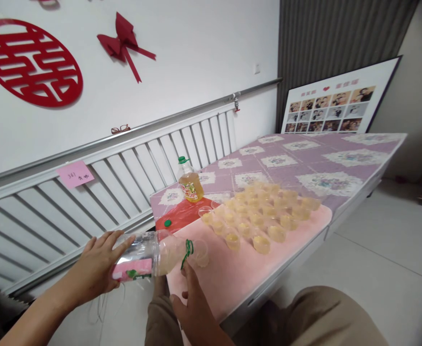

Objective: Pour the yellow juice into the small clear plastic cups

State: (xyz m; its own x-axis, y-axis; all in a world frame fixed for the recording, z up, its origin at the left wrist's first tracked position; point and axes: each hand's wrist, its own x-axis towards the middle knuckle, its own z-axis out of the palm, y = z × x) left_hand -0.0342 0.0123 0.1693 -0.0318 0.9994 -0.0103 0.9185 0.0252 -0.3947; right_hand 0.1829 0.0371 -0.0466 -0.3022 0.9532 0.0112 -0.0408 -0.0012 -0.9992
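A large clear plastic bottle (167, 252) with a pink label lies tipped nearly level, its mouth toward the right. My left hand (101, 259) grips it around its base. Just below the green ring handle at its neck is my right hand (196, 307), index finger stretched up to the handle and thumb apart. Whether the fingertip touches the handle, I cannot tell. Under the mouth stands a clear cup (202, 254), partly hidden. Several small cups of yellow liquid (261, 244) stand in rows on the pink mat (225, 283).
An upright bottle of yellow liquid (190, 185) with a green cap stands behind, on red plastic (182, 215). A loose green cap (167, 223) lies near the table's left edge. Beyond the mat is a purple patterned tablecloth (279, 149). A white radiator (153, 166) runs along the wall.
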